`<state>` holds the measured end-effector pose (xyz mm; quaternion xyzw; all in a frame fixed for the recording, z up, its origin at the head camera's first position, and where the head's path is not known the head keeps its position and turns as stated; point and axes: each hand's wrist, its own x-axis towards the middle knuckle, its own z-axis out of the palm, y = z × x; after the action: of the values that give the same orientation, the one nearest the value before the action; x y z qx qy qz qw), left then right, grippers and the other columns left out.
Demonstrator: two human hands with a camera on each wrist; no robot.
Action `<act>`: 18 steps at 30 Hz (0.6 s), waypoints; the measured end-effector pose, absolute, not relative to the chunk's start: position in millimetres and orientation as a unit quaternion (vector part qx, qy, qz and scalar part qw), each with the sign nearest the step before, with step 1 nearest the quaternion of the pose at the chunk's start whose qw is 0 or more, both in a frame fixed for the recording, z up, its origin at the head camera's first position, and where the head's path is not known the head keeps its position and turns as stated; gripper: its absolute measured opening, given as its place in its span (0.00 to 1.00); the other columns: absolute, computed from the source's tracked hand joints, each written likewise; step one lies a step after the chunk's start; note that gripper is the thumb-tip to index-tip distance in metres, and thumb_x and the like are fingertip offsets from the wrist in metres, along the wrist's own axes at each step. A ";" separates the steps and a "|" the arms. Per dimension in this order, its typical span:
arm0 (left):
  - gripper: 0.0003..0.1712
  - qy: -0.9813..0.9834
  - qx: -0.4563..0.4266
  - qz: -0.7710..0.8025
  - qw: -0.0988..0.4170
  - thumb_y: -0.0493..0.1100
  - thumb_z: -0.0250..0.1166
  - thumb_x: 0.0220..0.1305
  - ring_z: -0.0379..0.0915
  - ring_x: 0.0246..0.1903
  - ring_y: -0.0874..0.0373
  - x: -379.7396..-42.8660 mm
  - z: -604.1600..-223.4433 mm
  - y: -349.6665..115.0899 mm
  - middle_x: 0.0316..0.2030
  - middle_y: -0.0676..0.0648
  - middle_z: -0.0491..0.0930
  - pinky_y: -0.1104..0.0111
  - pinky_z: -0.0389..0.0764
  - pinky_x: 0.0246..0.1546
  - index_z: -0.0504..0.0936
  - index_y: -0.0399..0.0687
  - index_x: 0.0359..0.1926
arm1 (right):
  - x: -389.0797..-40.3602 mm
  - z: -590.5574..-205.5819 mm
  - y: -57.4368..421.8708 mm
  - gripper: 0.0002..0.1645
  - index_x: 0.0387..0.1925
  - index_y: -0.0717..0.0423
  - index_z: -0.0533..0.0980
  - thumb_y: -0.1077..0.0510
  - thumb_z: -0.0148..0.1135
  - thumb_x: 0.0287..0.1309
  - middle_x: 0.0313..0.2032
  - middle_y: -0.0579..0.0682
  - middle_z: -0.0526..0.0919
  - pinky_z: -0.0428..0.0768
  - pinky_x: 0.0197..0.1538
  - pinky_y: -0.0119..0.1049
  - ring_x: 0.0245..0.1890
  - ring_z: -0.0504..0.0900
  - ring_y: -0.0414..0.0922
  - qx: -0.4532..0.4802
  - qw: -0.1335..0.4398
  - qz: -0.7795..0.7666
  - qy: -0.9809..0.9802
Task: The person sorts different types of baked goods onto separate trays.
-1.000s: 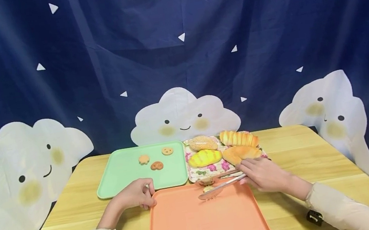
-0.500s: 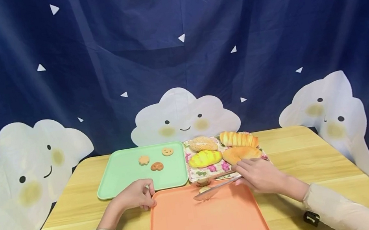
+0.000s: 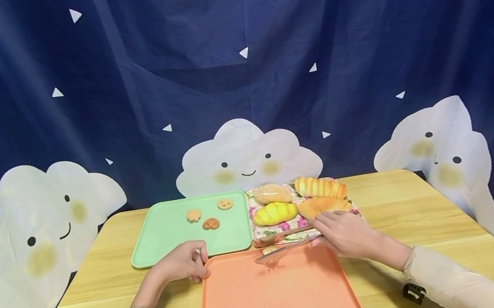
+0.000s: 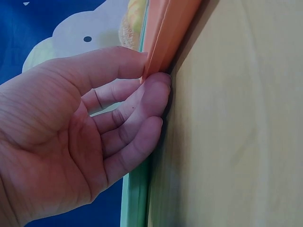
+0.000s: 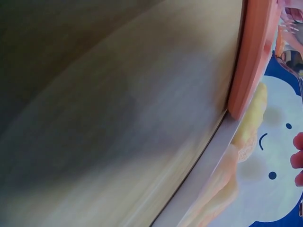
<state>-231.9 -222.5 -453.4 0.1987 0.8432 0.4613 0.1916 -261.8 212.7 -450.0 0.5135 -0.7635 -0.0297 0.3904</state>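
My left hand [image 3: 182, 262] pinches the far left corner of the orange tray [image 3: 279, 303]; in the left wrist view the thumb and fingertips meet at its rim [image 4: 163, 45]. Over that tray's far edge, my right hand [image 3: 347, 235] holds metal tongs [image 3: 296, 245] with a spoon-like arm and a pronged arm. A small pale cookie [image 3: 269, 250] shows between the tong ends, partly hidden by the near arm; whether they squeeze it I cannot tell. In the right wrist view only fingertips [image 5: 298, 156] and a tong end [image 5: 291, 61] appear, at the right edge.
Behind on the left, a green tray [image 3: 164, 241] bears three small cookies [image 3: 211, 223]. Beside it, a floral tray [image 3: 293, 222] holds a yellow bread [image 3: 275, 213], a sesame bun [image 3: 272, 193], a ridged loaf [image 3: 320, 187] and a smooth bread [image 3: 324, 205]. A blue curtain [image 3: 199, 92] hangs behind the table.
The right hand and tongs have shifted slightly left and away, the cookie moving along between the tong ends. The left hand has stayed at the tray corner.
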 end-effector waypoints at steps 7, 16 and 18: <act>0.15 0.844 0.197 0.461 0.190 0.28 0.71 0.53 0.77 0.20 0.56 -231.6 -453.4 -222.5 0.19 0.42 0.82 0.70 0.75 0.22 0.70 0.30 0.33 | -259.9 -447.9 209.3 0.30 0.49 0.60 0.78 0.39 0.43 0.77 0.32 0.49 0.79 0.79 0.29 0.38 0.30 0.81 0.46 0.502 0.386 -0.025 -0.773; 0.15 0.846 0.197 0.458 0.190 0.29 0.71 0.53 0.78 0.19 0.56 -232.1 -454.3 -223.4 0.19 0.43 0.82 0.70 0.75 0.22 0.70 0.31 0.33 | -257.3 -441.5 201.1 0.26 0.47 0.60 0.79 0.41 0.51 0.75 0.31 0.47 0.77 0.79 0.29 0.37 0.27 0.80 0.44 0.505 0.386 -0.009 -0.772; 0.15 0.847 0.198 0.455 0.189 0.29 0.71 0.53 0.78 0.19 0.56 -232.3 -454.3 -223.6 0.19 0.43 0.82 0.70 0.75 0.22 0.70 0.31 0.33 | -257.9 -440.6 199.3 0.28 0.47 0.60 0.79 0.41 0.44 0.78 0.31 0.47 0.77 0.79 0.29 0.36 0.27 0.79 0.43 0.506 0.389 -0.009 -0.769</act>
<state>-232.3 -223.6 -454.3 0.1984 0.8473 0.4550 0.1888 -257.9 199.3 -440.6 0.5063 -0.7694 -0.0089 0.3893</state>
